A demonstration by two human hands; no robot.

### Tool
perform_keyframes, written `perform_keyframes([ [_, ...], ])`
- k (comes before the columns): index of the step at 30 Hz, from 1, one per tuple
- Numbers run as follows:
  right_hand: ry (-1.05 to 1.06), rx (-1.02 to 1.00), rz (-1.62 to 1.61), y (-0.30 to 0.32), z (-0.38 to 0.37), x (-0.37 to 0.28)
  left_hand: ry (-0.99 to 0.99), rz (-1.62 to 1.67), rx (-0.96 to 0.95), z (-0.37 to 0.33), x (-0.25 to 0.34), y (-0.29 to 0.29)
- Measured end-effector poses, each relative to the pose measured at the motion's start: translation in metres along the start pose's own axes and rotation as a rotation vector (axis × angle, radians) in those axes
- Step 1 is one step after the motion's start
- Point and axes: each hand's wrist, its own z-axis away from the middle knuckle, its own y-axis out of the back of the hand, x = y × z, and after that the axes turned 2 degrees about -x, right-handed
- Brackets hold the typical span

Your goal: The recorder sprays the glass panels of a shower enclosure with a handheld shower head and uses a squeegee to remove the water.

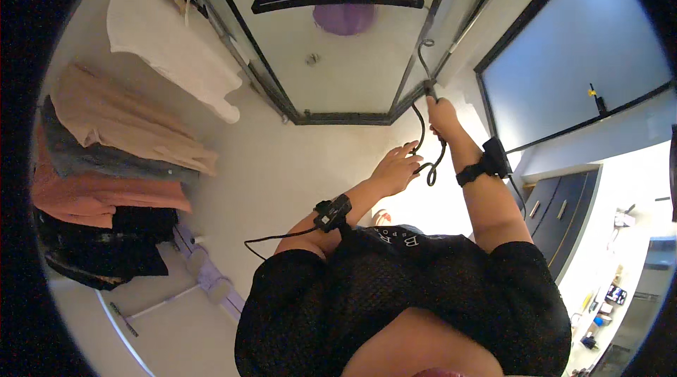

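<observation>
My right hand (443, 119), raised beside the black-framed glass enclosure, is closed round a slim dark rod-like piece (429, 88); its kind I cannot make out. A thin dark strand curls up from its top. Below that hand hangs a looped black cable (442, 158), running across to my left hand (397, 169). The left hand is lower and to the left, its fingers bent about the cable. A black strapped device (331, 213) sits on my left forearm and another (486, 163) on my right wrist, each with a thin wire.
The glass enclosure (342, 119) stands ahead, with a purple basin (343, 19) inside. Clothes (127, 119) hang at the left, near a lilac folding stand (211, 278). To the right are a frosted window (578, 45), a dark cabinet (557, 208) and a cluttered counter (599, 306).
</observation>
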Motion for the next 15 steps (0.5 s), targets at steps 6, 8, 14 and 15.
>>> perform_keyframes([
  [6, 0.033, -0.203, 0.562, -0.022, -0.014, 0.006, -0.002, 0.011, -0.12, 0.001, 0.01, 0.004],
  [8, 0.166, -0.145, 0.649, -0.029, 0.008, -0.021, 0.037, 0.024, -0.104, 0.006, 0.006, 0.005],
  [14, 0.219, -0.213, 0.787, -0.049, 0.029, -0.05, 0.048, 0.312, -0.098, -0.003, -0.005, 0.008],
  [15, 0.234, -0.212, 0.792, -0.061, 0.042, -0.062, -0.049, 0.24, -0.005, 0.001, -0.012, 0.005],
])
